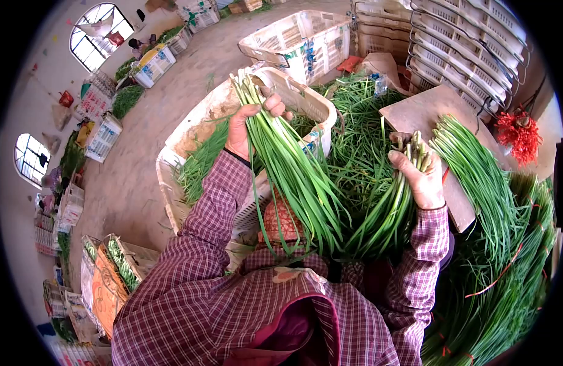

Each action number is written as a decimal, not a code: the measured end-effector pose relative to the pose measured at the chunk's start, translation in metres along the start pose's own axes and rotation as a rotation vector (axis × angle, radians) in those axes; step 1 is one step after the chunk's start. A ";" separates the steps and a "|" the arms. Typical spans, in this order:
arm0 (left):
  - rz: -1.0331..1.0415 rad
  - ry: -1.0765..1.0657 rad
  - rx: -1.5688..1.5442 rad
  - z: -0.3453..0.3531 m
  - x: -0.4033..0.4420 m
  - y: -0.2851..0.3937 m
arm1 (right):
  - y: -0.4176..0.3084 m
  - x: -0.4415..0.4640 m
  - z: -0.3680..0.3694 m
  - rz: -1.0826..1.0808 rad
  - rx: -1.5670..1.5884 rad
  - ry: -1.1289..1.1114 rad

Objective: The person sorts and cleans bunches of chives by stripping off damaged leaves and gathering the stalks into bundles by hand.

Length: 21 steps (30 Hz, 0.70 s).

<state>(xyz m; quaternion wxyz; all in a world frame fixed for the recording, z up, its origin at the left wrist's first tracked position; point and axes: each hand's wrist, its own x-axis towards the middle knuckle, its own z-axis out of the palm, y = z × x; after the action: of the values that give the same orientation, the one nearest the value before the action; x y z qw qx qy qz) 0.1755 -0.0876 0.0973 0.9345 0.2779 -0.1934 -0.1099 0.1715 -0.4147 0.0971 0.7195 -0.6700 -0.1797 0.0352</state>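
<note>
My left hand [240, 127] is closed around a bunch of garlic chives [293, 165], raised over a white plastic crate [164, 183]. The pale stem ends point up and the green leaves hang down toward my lap. A second, smaller bunch of chives [386, 210] is gripped in my right hand [425, 182], stem ends up between thumb and fingers. Beside that hand, another bunch [476, 168] lies over a flat board [418, 113]. Loose chives [360, 134] are heaped between my hands and beyond them.
Tied bundles of chives [507, 293] are piled at my right. A cluster of red ties [518, 137] hangs near stacked white crates [464, 52]. Another crate [324, 46] stands ahead. More crates with greens [153, 64] line the left wall, where other people are partly visible.
</note>
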 end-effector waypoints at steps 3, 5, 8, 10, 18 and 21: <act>0.151 0.014 -0.032 0.000 0.004 0.004 | 0.005 -0.003 0.012 -0.019 0.003 0.004; 0.155 0.021 -0.078 0.002 0.006 0.006 | -0.001 -0.008 0.013 0.080 0.010 -0.078; 0.169 0.006 -0.086 0.004 0.007 0.007 | 0.000 -0.013 0.023 0.088 0.131 -0.208; 0.172 0.020 -0.078 0.005 0.007 0.007 | -0.004 -0.018 0.033 0.166 0.163 -0.268; 0.201 0.051 0.025 0.011 0.005 0.005 | 0.020 -0.028 0.070 -0.009 -0.406 -0.308; 0.180 0.042 0.001 0.014 0.003 0.003 | 0.027 -0.024 0.078 -0.051 -0.485 -0.204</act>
<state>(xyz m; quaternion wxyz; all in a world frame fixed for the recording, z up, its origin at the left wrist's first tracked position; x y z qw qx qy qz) 0.1730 -0.0927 0.1105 0.9443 0.2620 -0.1980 -0.0196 0.1305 -0.3449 0.0682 0.5166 -0.8111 -0.2713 0.0401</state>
